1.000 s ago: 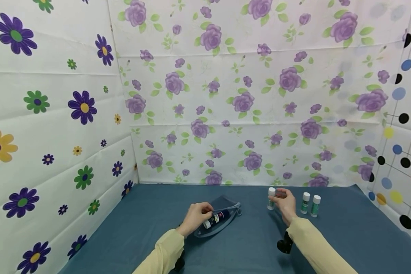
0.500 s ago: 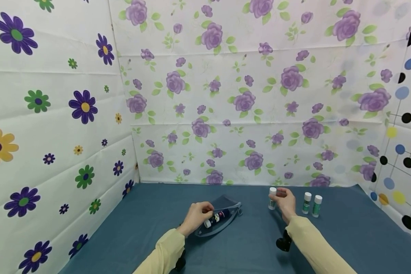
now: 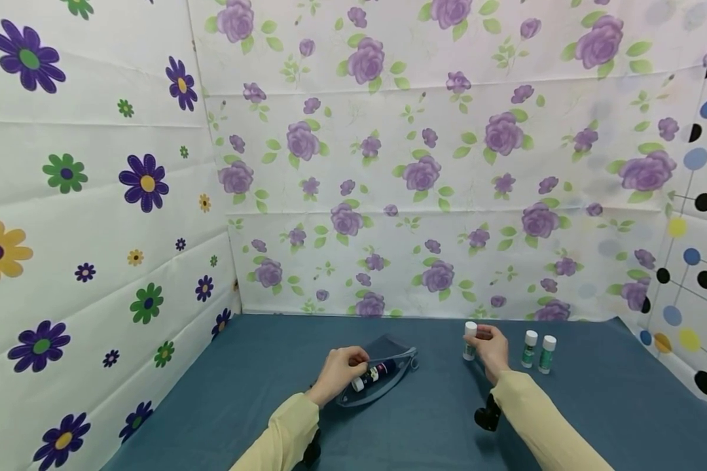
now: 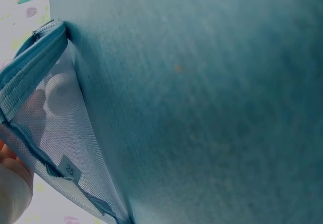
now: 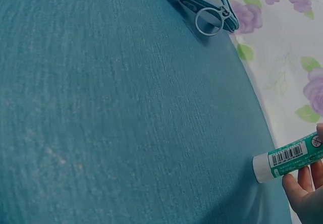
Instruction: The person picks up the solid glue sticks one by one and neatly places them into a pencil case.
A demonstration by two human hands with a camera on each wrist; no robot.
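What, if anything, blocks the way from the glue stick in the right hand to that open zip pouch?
Nothing visible: only blue tablecloth lies between the glue stick and the zip pouch. A dark tube lies in its open mouth.

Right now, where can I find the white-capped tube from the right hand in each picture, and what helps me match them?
Head: right of centre, the tube is upright in the right hand.
Left wrist: tiny in the top-left corner, barcode showing, partly covered by fingers.
Right wrist: at the lower right edge, barcode showing.
Shared landmark: the blue mesh pouch, respectively at lower centre, left and top.
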